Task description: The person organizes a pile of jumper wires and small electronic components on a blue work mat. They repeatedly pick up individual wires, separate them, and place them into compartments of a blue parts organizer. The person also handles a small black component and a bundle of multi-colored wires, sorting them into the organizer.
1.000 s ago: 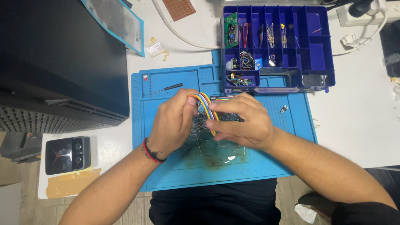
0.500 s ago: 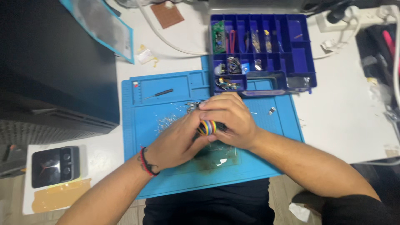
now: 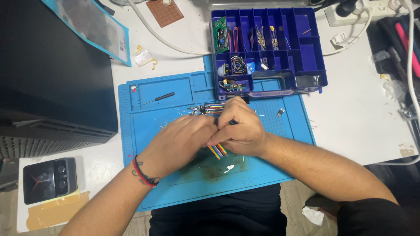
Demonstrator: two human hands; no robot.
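Hands at middle of blue work mat (image 3: 157, 109), on white table (image 3: 358, 118).
- Left hand (image 3: 181, 142): red-and-black cord at wrist; fingers curled together against the right hand, closed on rainbow ribbon cable (image 3: 217, 150).
- Right hand (image 3: 240, 126): fingers clamped on the same cable.
- Rainbow ribbon cable: held between both hands above the mat; one end shows below the fingers, the other runs out toward the mat's far edge.
- Small screwdriver (image 3: 159, 97): lying in a mat recess, apart from the hands.
- Blue compartment box (image 3: 313, 48): at the mat's far edge, holding wires and small parts.
- Black case (image 3: 52, 65): left of the mat.
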